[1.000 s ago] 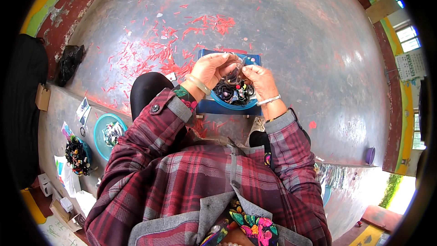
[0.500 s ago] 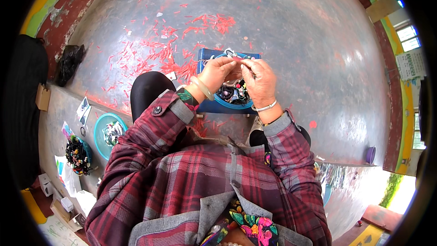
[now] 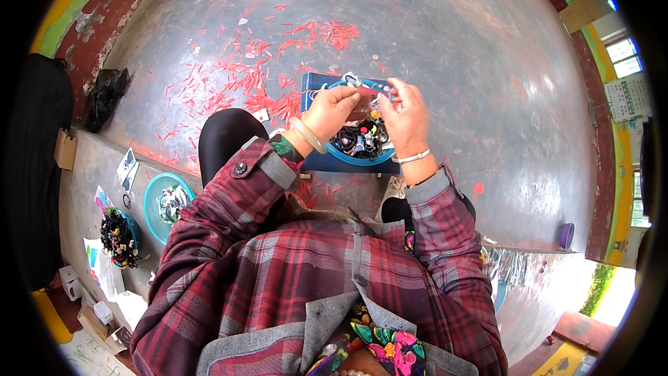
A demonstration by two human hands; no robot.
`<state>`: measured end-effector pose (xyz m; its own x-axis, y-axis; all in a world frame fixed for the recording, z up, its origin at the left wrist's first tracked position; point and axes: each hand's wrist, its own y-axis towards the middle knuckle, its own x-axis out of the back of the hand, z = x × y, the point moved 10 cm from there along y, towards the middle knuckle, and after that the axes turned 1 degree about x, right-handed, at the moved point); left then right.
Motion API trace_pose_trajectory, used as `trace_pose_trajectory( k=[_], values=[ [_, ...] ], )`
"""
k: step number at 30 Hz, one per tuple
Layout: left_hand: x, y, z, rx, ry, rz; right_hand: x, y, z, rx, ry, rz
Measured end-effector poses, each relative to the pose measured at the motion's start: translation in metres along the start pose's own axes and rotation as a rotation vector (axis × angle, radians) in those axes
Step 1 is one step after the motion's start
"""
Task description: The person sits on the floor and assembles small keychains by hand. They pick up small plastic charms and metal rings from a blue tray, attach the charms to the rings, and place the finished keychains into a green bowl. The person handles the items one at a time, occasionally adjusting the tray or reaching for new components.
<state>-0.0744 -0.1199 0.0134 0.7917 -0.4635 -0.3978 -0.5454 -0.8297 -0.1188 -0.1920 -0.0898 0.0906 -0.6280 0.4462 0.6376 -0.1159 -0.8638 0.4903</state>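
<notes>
Above a blue basin (image 3: 362, 161), my left hand (image 3: 330, 117) pinches a thin red strip (image 3: 366, 90) between thumb and fingertips. The strip points toward my right hand (image 3: 406, 122), whose fingers are curled with thumb and forefinger near its far end. Whatever lies in the right fingers is too small to make out. Dark hair ties (image 3: 351, 138) with small coloured beads or ornaments fill the basin below, partly hidden by my hands. The basin rests on a blue stool (image 3: 313, 161) in front of my knees.
Red scraps (image 3: 240, 83) lie scattered over the floor beyond and left of the stool. To my left are a turquoise basin (image 3: 148, 203) with pale pieces and a heap of dark hair ties (image 3: 117, 237). A purple cup (image 3: 567, 237) stands far right.
My right hand has shifted slightly right, away from my left, and its fingers have spread a little. More of the basin's contents now shows. The left hand has hardly moved.
</notes>
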Motion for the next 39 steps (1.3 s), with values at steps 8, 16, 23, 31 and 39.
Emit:
trace_pose_trajectory(
  k=[8,16,23,31,39],
  values=[
    [0.000,0.001,0.007,0.095,-0.289,0.031,-0.039,-0.016,-0.055,-0.549,0.829,0.163],
    [-0.004,-0.003,-0.001,0.091,-0.336,0.051,-0.060,-0.025,-0.056,-0.722,1.239,0.280],
    [0.003,0.002,0.007,0.068,-0.149,0.013,0.003,0.002,-0.036,-0.199,0.349,-0.090],
    [-0.004,0.001,0.003,-0.100,0.055,0.045,0.006,-0.008,0.047,0.333,-0.030,-0.083],
    [-0.005,-0.005,-0.016,-0.297,0.556,-0.040,0.001,-0.010,0.051,0.372,-0.191,-0.013]
  ],
)
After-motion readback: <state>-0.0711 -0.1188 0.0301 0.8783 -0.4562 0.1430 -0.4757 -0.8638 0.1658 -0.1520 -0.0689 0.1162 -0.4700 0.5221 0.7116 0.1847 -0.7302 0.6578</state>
